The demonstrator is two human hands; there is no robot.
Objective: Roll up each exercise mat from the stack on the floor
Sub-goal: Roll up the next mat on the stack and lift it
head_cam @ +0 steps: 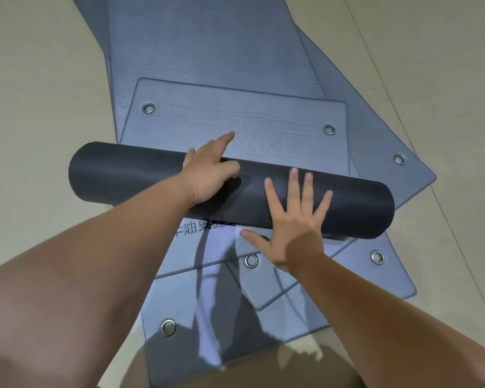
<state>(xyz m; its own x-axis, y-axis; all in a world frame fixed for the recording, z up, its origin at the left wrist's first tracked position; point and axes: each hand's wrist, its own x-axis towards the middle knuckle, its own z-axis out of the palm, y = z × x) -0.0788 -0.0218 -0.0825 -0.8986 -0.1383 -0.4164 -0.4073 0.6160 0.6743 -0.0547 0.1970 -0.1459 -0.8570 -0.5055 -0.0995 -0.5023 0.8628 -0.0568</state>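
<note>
Pinned the nearly rolled exercise mat (123, 177) crosswise on the floor stack (207, 51) with flat, splayed right hand (294, 217) and draped, unclenched left hand (207, 177); risked coning or springing open under uneven pressure.

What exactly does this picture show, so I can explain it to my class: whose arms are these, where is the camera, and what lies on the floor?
There is no machine here: a person wears one camera on the head, looking down, so the two bare arms are their own. On the pale floor lies a fanned stack of grey-blue exercise mats with metal eyelets. The top mat is mostly rolled into a dark roll; its flat end lies ahead. The left hand rests on top of the roll, index finger stretched forward. The right hand presses flat on it, fingers spread. Nothing is lifted: the roll lies on the mats.
</note>
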